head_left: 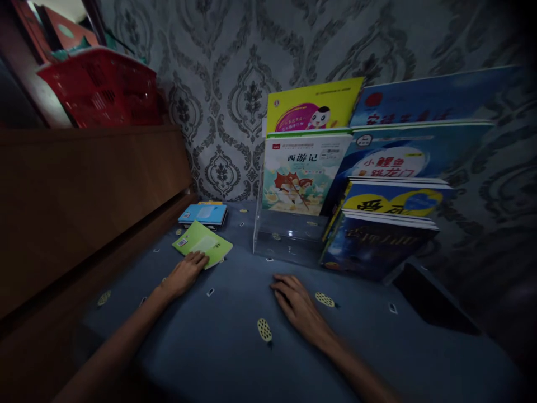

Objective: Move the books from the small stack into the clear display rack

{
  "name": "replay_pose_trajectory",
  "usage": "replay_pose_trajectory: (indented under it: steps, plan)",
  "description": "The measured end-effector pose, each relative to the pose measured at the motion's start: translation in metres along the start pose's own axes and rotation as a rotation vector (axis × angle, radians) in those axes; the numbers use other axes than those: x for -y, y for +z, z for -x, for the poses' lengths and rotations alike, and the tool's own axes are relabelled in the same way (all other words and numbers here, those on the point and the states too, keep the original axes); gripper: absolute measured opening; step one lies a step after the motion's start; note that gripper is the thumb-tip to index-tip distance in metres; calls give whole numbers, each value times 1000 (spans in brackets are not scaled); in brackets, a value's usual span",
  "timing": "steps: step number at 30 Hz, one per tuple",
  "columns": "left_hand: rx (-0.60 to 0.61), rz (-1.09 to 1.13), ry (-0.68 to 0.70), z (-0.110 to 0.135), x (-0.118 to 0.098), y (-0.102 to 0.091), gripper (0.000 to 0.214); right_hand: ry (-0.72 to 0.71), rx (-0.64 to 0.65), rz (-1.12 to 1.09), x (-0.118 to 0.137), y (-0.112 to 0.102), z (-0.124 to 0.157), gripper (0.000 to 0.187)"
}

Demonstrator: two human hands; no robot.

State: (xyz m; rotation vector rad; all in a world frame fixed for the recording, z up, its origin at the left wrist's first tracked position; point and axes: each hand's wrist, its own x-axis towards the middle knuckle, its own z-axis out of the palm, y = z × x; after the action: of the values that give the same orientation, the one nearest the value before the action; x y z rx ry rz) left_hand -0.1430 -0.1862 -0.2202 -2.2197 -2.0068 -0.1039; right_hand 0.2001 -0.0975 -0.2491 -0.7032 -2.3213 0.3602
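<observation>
A thin light-green book [213, 240] lies at the left, next to a small stack topped by a blue book [204, 213]. My left hand [187, 272] is at its near edge, fingers bent over the cover; the thumb is hidden. My right hand [296, 305] hovers over or rests on the cloth with fingers stretched and nothing in them. Beyond it stands a clear book rack [285, 243]. In its left column a white-bordered picture book [302, 176] stands before a yellow book [314, 106]. Several larger books, including a dark blue one [373, 246], fill the right side.
A blue cloth [226, 341] with pineapple prints covers the surface. On the left rises a brown wooden panel [92, 196], with a red plastic basket [104, 89] above it. Patterned wallpaper [222, 112] backs the rack. A dark, flat object [432, 299] lies at the right.
</observation>
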Motion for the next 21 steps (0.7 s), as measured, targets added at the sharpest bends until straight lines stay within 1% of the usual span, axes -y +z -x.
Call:
replay_pose_trajectory:
  steps: [2, 5, 9, 12, 16, 19, 21]
  plan:
    - [1, 34, 41, 14, -4, -2, 44, 3, 25, -10, 0, 0, -1, 25]
    - [-2, 56, 141, 34, -14, -7, 45, 12, 45, -18, 0, 0, -1, 26]
    - [-13, 89, 232, 59, -35, -12, 47, 21, 77, -26, 2, -1, -1, 26]
    - [-12, 109, 301, 72, -52, -14, 50, 20, 103, -48, 6, -3, -1, 27]
    - [-3, 159, 418, 81, -77, -21, 50, 22, 98, -91, 12, -6, 0, 27]
    - [13, 234, 543, 82, -94, -26, 49, 25, 67, -111, 13, -8, -1, 27]
    - [40, 297, 640, 79, -102, -27, 48, 28, 40, -115, 13, -10, -1, 26]
